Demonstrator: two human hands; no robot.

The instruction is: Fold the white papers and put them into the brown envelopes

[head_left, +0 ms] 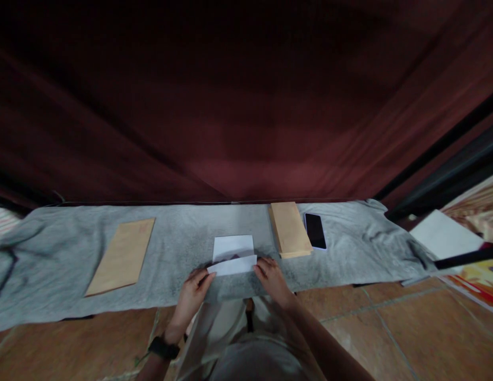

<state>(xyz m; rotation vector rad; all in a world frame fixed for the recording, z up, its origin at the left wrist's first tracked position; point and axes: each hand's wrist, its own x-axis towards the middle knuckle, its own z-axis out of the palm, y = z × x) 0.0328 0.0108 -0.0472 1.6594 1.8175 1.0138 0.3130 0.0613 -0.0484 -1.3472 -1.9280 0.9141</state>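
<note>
Hands at the two ends of a white sheet of paper [233,255], lying flat on the grey cloth [182,238]. Left hand [195,288] at the near-left corner of the folded edge, fingers curled together and pinching it against the thumb. Right hand [270,275] at the near-right corner, fingers likewise closed down on the paper's edge, pressing it to the cloth. Paper directly ahead of both hands, between them, long axis running left to right; near strip turned up and over the rest as a low fold. Neither hand nearer than the other: each touching its own end.

Further out, to the right of the sheet and just beside it, a stack of brown envelopes [289,228], long axis pointing away; a dark phone [315,230] touching its right side. Well apart to the left, a single brown envelope [122,255], lying at a slant. Beyond the cloth, a dark red curtain [246,116]; beneath it, tiled floor [389,328].
</note>
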